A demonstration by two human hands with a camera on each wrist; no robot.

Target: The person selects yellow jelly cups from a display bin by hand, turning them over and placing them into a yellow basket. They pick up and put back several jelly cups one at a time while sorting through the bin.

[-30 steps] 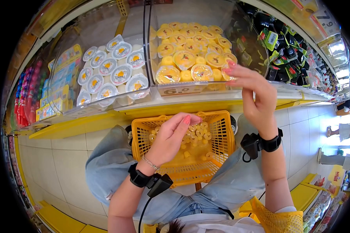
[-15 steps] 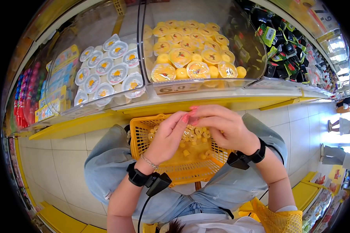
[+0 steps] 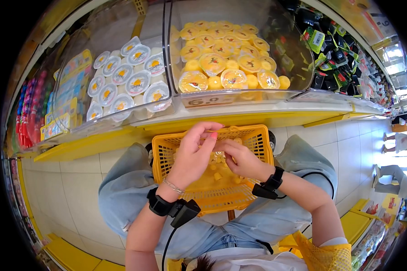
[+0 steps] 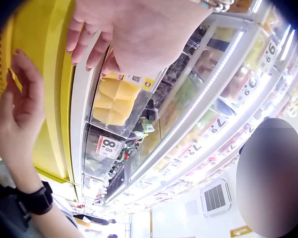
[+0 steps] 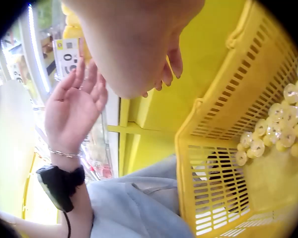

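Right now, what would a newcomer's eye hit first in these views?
Probably the bright yellow basket between the jeans-clad knees, small round yellow pieces inside, with the left hand and right hand close together over it. Next, the yellow cups massed in the clear bin beyond the basket, with white-lidded cups in the bin to their left.

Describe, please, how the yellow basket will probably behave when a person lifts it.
The yellow basket should feel stiff, since its walls and rim look like moulded plastic. Its slotted walls suggest it is fairly light for its size. The small yellow cups lie loose on its smooth floor, so they may slide or roll if it tilts.
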